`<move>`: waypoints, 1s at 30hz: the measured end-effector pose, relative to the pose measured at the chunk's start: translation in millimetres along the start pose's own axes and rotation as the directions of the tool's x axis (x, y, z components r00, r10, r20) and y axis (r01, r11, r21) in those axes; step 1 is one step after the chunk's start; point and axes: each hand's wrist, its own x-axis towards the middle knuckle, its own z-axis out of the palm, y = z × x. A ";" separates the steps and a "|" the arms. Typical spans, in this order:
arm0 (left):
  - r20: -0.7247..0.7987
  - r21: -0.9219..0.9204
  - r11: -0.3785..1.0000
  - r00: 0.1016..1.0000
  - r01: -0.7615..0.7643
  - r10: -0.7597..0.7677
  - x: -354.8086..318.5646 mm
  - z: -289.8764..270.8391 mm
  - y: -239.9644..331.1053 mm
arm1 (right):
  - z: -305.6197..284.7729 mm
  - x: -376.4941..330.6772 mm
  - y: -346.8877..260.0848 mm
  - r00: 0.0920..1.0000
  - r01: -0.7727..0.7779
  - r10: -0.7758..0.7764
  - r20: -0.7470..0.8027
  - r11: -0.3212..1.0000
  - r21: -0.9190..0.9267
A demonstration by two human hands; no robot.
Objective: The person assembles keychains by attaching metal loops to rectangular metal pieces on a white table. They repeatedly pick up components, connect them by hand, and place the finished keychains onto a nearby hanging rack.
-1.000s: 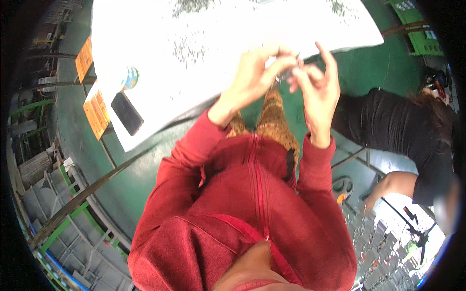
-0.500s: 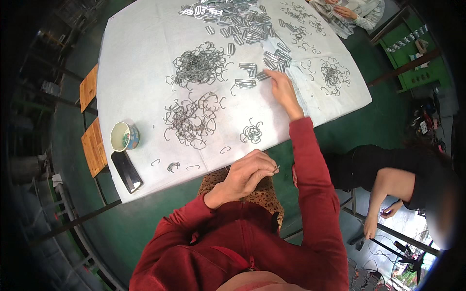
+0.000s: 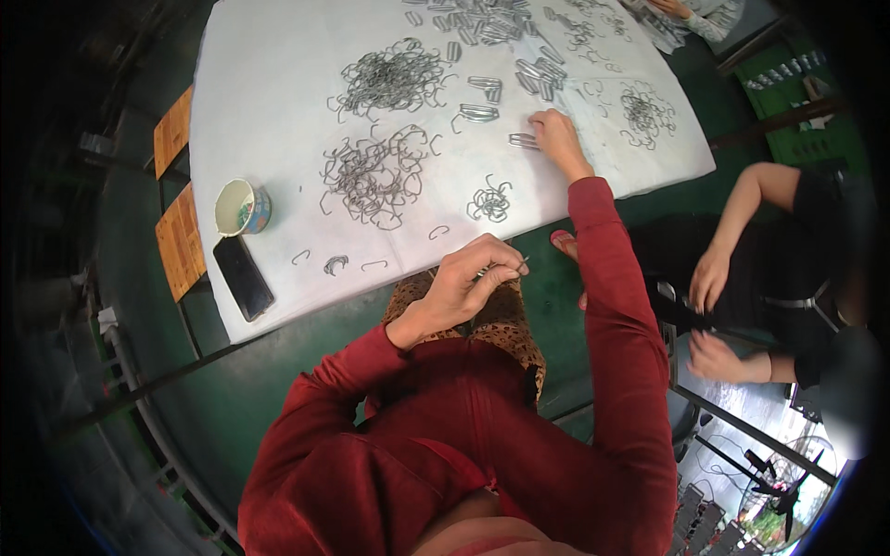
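My left hand (image 3: 468,283) hovers at the near edge of the white-covered table (image 3: 278,111), fingers pinched on a small bundle of thin wire hooks (image 3: 505,269). My right hand (image 3: 559,139) is stretched out over the table, fingers resting on the cloth beside a stacked set of wire hooks (image 3: 522,141). Tangled heaps of loose wire hooks (image 3: 375,176) lie left of it, with a smaller clump (image 3: 491,199) nearer me. More stacked sets (image 3: 477,113) lie farther out.
A cup (image 3: 241,208) and a dark phone (image 3: 244,276) sit at the table's left corner. Wooden stools (image 3: 181,232) stand left of the table. Another person in black (image 3: 769,269) sits at my right, hands (image 3: 709,278) low. A further person's hand (image 3: 672,7) is at the far edge.
A second ago both hands worked together near my chest. My right hand then reached out onto the table, and my left hand stayed low, holding the wire bundle.
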 end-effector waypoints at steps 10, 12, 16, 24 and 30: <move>-0.028 -0.032 0.998 0.999 0.046 -0.047 -1.4 11.3 6.2 | -24.6 -5.3 -29.5 0.964 -0.072 0.081 0.255 0.996 -0.044; -0.029 -0.059 0.997 0.998 0.057 -0.059 -2.3 14.2 3.2 | -35.4 -19.8 -36.6 0.910 -0.340 0.223 0.348 0.883 0.323; -0.089 -0.016 0.998 0.994 0.062 -0.063 -5.2 17.4 -5.4 | -70.4 -76.9 -65.0 0.883 -0.465 0.167 0.440 0.445 0.765; -0.123 0.028 0.985 0.978 0.171 -0.166 1.7 18.5 1.3 | -126.0 -157.1 -126.9 0.946 -0.285 0.281 0.163 0.479 0.830; -0.159 0.074 0.991 0.982 0.113 -0.100 -0.6 16.8 3.4 | -121.4 -164.9 -146.3 0.946 -0.178 0.325 0.014 0.481 0.859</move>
